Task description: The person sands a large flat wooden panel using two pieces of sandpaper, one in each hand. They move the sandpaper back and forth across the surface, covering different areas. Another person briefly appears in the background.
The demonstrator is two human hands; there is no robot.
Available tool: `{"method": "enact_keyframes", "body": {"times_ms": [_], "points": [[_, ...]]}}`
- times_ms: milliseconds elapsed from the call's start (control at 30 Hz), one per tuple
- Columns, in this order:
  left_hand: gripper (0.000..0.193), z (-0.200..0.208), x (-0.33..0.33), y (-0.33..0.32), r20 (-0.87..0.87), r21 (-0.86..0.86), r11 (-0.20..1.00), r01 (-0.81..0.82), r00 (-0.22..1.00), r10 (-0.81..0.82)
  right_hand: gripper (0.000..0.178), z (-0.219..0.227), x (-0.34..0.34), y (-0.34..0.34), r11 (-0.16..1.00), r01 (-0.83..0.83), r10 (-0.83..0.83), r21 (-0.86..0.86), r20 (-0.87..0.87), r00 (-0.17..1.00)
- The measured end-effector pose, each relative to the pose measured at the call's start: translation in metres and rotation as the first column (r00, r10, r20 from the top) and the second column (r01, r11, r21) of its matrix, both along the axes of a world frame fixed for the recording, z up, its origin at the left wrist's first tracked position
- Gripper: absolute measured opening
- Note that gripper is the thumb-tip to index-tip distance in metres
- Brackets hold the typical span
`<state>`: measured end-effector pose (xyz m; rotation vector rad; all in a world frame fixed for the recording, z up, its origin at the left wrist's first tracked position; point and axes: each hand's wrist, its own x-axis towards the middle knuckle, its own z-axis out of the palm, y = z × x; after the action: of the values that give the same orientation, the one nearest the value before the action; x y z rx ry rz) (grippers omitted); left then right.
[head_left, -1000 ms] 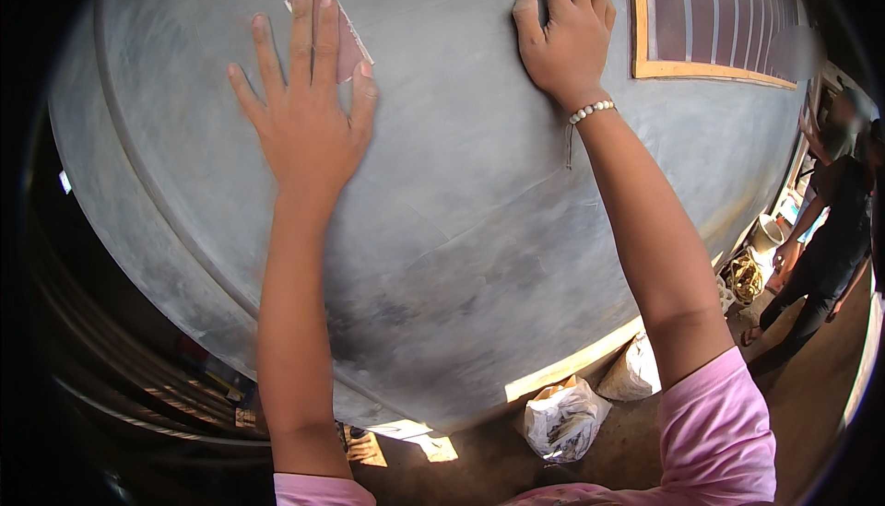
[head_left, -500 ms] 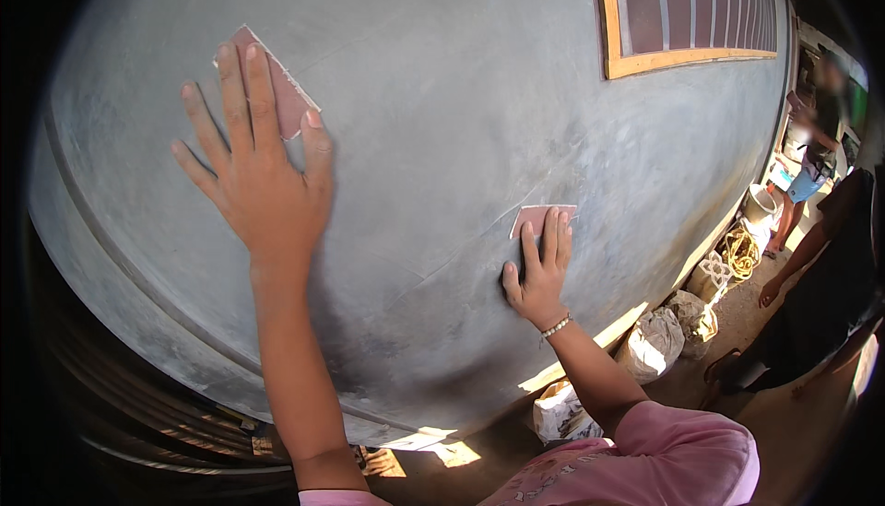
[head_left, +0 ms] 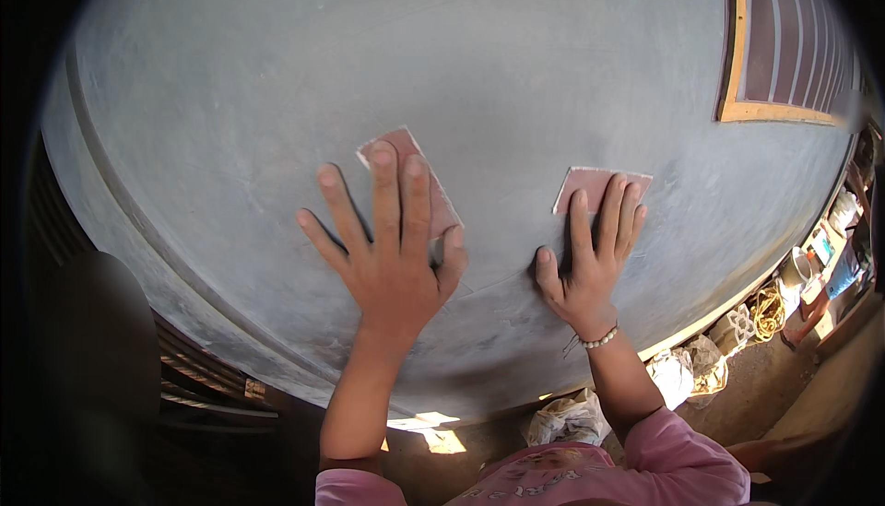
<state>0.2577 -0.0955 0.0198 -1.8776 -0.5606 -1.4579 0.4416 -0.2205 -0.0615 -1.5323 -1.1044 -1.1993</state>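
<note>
Against the grey wall, 2 hands each press 1 reddish sanding sheet flat: left hand spread on the left sheet, right hand spread on the right sheet.

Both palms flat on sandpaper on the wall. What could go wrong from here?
1. The left hand pins its sandpaper with fingers only; the sheet could slip or fold.
2. The right hand covers just the lower edge of its sheet, so bare skin may scrape the grey wall.
3. Sacks and clutter by the wall base could trip a step.
</note>
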Motion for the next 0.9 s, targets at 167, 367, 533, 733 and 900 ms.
{"method": "enact_keyframes", "body": {"times_ms": [167, 367, 533, 733, 900], "points": [[0.074, 0.001, 0.006, -0.025, 0.002, -0.035, 0.999, -0.018, 1.000, 0.018, 0.066, 0.124, 0.007, 0.016, 0.996, -0.004, -0.006, 0.085, 0.113, 0.994], [0.081, 0.091, -0.004, 0.014, 0.123, -0.004, 1.000, -0.001, 0.992, 0.002, 0.063, 0.084, -0.044, 0.012, 0.998, -0.049, 0.047, 0.042, 0.052, 0.998], [0.079, 0.015, -0.004, -0.018, -0.017, -0.074, 0.997, 0.026, 0.999, -0.028, 0.059, 0.139, -0.026, 0.013, 0.999, -0.028, 0.023, 0.038, 0.129, 0.991], [0.080, 0.050, -0.011, 0.007, 0.121, -0.061, 0.998, 0.015, 0.993, -0.008, 0.059, 0.150, -0.021, 0.031, 0.995, 0.017, -0.031, 0.102, 0.143, 0.989], [0.083, 0.102, -0.022, 0.024, 0.170, 0.028, 0.999, 0.021, 0.985, -0.026, 0.061, 0.102, -0.052, 0.032, 0.994, -0.001, -0.014, 0.112, 0.132, 0.991]]}}
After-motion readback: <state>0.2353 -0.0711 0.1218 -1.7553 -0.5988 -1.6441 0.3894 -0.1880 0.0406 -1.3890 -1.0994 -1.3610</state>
